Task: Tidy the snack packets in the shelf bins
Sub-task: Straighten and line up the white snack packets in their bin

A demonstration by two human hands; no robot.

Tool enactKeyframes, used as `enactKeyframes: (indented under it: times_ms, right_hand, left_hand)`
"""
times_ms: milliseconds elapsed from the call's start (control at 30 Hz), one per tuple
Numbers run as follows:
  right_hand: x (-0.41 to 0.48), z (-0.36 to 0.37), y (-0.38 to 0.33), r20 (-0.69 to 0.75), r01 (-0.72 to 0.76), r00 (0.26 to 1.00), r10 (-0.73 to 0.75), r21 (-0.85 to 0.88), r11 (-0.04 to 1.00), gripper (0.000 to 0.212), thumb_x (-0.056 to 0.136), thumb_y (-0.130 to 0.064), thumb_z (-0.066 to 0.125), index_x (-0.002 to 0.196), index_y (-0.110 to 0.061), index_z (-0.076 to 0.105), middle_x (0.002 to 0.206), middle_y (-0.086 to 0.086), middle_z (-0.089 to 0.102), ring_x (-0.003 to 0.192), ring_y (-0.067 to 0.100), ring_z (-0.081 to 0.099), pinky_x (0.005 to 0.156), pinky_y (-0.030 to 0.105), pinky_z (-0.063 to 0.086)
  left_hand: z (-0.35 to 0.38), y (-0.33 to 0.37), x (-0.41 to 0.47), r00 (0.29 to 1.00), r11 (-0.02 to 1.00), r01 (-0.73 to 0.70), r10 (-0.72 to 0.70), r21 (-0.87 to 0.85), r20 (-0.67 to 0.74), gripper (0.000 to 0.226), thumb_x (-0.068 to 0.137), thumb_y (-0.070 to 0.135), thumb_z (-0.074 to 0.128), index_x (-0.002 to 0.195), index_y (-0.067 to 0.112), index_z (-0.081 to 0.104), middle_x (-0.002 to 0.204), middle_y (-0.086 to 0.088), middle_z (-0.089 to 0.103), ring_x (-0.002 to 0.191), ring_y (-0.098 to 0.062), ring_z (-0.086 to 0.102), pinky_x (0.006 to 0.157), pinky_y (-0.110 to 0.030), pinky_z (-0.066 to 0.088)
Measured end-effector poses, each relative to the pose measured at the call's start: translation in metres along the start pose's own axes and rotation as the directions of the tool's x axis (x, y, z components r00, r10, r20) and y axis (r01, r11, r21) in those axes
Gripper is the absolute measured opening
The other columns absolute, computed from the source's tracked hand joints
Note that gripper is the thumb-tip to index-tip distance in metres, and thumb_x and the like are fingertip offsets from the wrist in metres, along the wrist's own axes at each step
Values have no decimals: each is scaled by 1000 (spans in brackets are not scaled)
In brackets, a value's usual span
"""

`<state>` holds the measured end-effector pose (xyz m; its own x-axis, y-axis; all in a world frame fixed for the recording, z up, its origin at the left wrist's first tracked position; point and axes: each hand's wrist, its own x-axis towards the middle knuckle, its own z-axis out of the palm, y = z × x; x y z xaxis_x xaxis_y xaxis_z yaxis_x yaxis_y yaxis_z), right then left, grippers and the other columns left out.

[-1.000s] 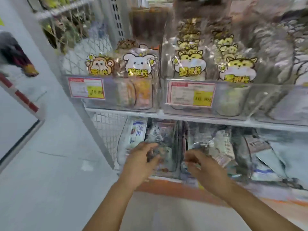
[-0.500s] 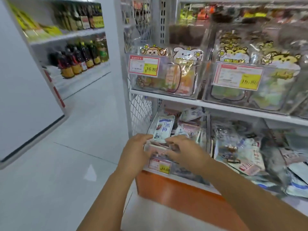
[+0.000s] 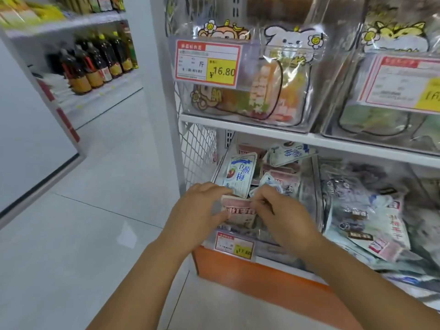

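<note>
Straightening a pink packet (image 3: 238,211) at the near edge of the lower-left shelf bin (image 3: 307,184), we are working with both hands.

We are pinching it between our left hand (image 3: 197,210) and right hand (image 3: 283,217), each grasping one side; the blue-and-white packet (image 3: 240,173) is leaning just behind. We are judging it best to keep the packet upright, label facing out, and seat it squarely above the price tag (image 3: 234,244).
</note>
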<state>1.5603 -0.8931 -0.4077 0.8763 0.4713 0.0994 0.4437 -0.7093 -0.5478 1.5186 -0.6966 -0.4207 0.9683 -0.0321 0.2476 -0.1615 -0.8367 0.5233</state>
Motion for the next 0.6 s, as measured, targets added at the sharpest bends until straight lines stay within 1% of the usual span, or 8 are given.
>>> enactKeyframes:
  times_ms: [100,167,233,300,367,433,533,600]
  right_hand:
    - [1,-2,1,19,-46,999,44,142,989,9,97,-29,52,88,-28,53,61,-7,54,49,3,45,48,20,35]
    - [0,2,0,131,-40,991,30,73,996,8,97,-24,53,93,-26,59,67,-10,56,52,1,46,47,14,35]
    - [-6,7,0,209,-25,978,15,48,999,16,97,-18,52,103,-27,65,79,-8,62,56,1,48,50,14,38]
    - [-14,0,1,170,-63,984,47,86,994,24,97,-18,51,113,-30,64,98,-7,67,65,1,54,56,11,40]
    - [-18,-18,6,55,-96,994,92,73,993,26,98,-21,50,119,-31,61,114,-9,64,82,4,56,65,7,41]
    - [-16,-40,14,1,-107,994,107,-14,994,28,97,-24,52,124,-30,58,124,-6,58,96,10,56,78,15,44]
    - [0,-59,21,138,-57,986,96,-261,964,54,93,-35,59,143,-29,39,144,-2,42,124,16,46,98,24,36]
    - [18,-59,21,206,-32,973,103,-320,947,68,90,-42,60,148,-24,29,150,2,35,133,19,38,106,29,32]
  left_hand:
    - [0,2,0,1000,1000,13,-13,24,-11,46,84,27,71,126,38,57,104,23,47,91,-5,39,75,-26,40]
    - [3,2,-2,999,997,24,-22,79,-27,36,83,23,71,115,37,64,105,24,53,97,-9,44,75,-30,45]
    - [9,4,-7,999,992,32,-27,119,-41,27,81,18,73,103,33,70,107,19,61,100,-13,49,74,-34,50]
    - [11,6,-12,997,987,49,-41,152,-58,22,80,20,74,99,32,72,105,14,65,98,-14,51,72,-34,51]
    - [9,10,-13,995,988,50,-36,149,-91,22,81,25,73,102,32,72,105,12,67,98,-13,52,73,-33,50]
    - [7,16,-11,996,993,27,-16,115,-88,27,82,29,72,109,32,70,109,12,66,100,-12,52,78,-31,48]
    - [11,27,-6,1000,1000,-15,15,14,11,41,83,30,71,123,28,63,121,10,60,112,-12,52,93,-30,45]
    - [17,30,-2,998,999,-3,6,-35,69,47,86,31,69,131,26,56,132,8,54,120,-12,48,102,-27,39]
